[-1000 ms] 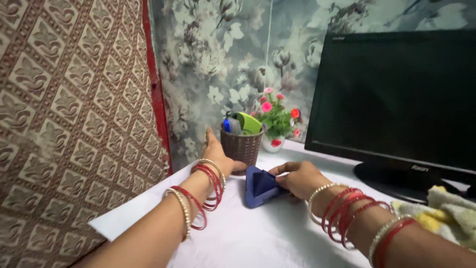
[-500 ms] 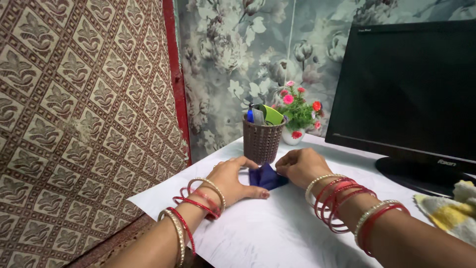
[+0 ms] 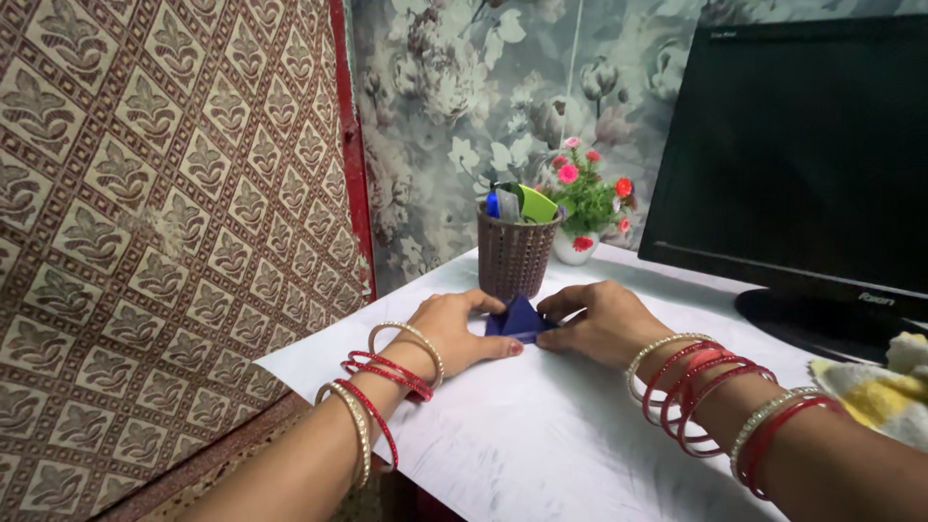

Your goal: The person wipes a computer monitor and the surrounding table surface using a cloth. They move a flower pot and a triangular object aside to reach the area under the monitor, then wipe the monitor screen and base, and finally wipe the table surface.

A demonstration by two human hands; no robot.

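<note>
Along your left side hangs a large brown and cream patterned cloth (image 3: pixel 164 232) with a red border, and behind the worktop the wall is covered in grey floral wallpaper (image 3: pixel 454 87). Your white marbled worktop (image 3: pixel 541 445) runs from the near left corner up towards that wall. To your right stands a wide black flat monitor (image 3: pixel 802 155) on a dark oval base, its screen dark. At the far right edge lies a crumpled yellow and white cloth (image 3: pixel 875 396), just beside your right forearm. Near the back wall stands a brown woven plastic holder (image 3: pixel 514 256) with a green item and some blue-capped items sticking out of it, and just beside it on the right sits a small white pot of pink and red artificial flowers (image 3: pixel 585 208). Directly in front of the holder, between your two hands, lies a small dark blue folded piece (image 3: pixel 519 319), raised to a point in the middle. Your left hand (image 3: pixel 454 329) presses on its left side with fingers curled around it, and your right hand (image 3: pixel 599 324) pinches its right edge with thumb and forefinger; both hands are closed on it. Red and gold bangles circle both wrists.
</note>
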